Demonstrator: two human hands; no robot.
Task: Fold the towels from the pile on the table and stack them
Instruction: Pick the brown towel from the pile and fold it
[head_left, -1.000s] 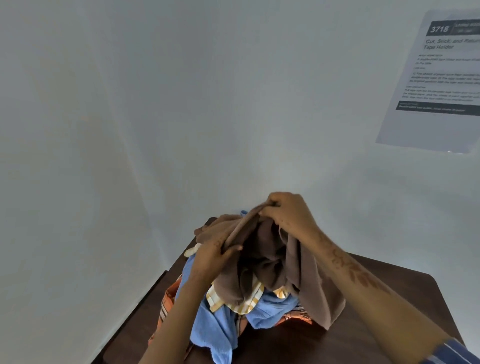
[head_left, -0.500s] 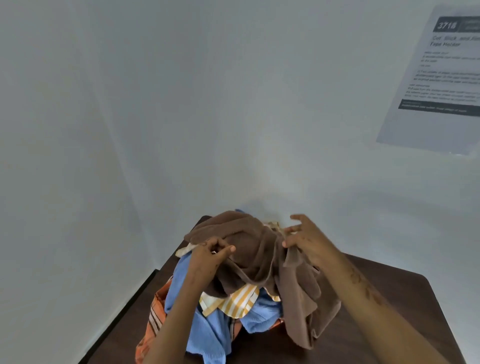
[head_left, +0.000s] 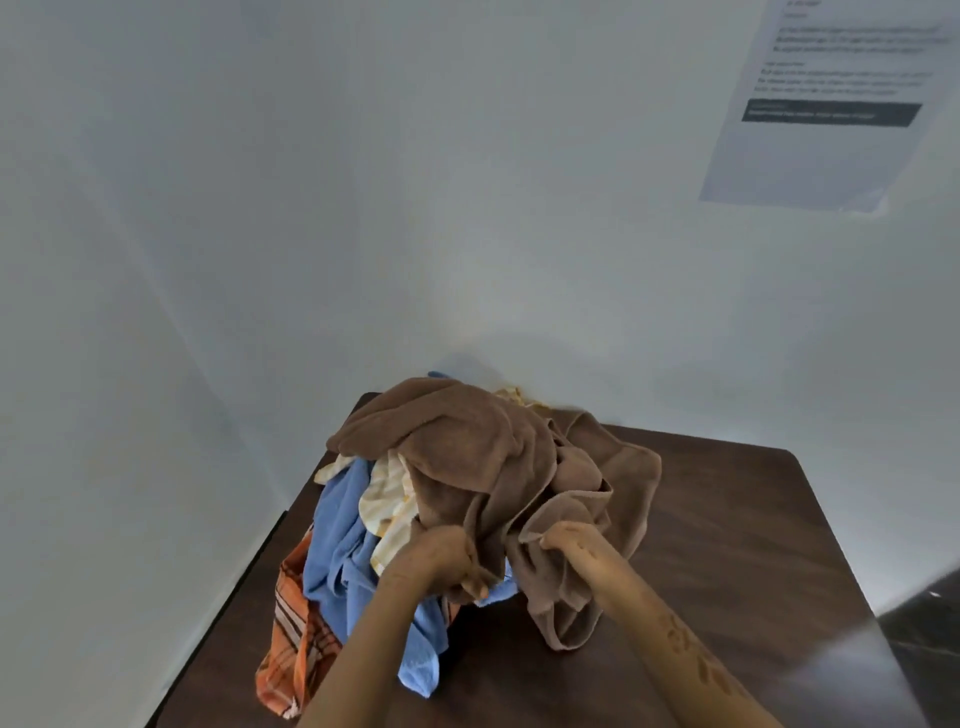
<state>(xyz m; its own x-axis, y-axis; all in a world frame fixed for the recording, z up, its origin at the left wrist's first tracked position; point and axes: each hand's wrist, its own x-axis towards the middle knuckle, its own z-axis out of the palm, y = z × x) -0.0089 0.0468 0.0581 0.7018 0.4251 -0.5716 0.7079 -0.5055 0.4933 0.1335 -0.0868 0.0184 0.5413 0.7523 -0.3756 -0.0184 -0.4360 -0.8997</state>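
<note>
A heap of towels sits on the left part of a dark wooden table (head_left: 727, 519). A brown towel (head_left: 467, 452) lies draped over the top of the heap. Under it are a blue towel (head_left: 337, 540), a yellow striped towel (head_left: 387, 499) and an orange checked towel (head_left: 291, 644) at the bottom left. My left hand (head_left: 441, 558) grips the near edge of the brown towel at the front of the heap. My right hand (head_left: 569, 543) pinches another part of that same edge, a little to the right.
White walls meet in a corner right behind the table. A printed paper sheet (head_left: 826, 104) hangs on the right wall. The table's right half shows bare wood. A dark floor strip (head_left: 930, 623) appears past the table's right edge.
Both hands have come down from the top of the heap to its near side and now hold the brown towel's lower edge. The brown towel has settled over the heap.
</note>
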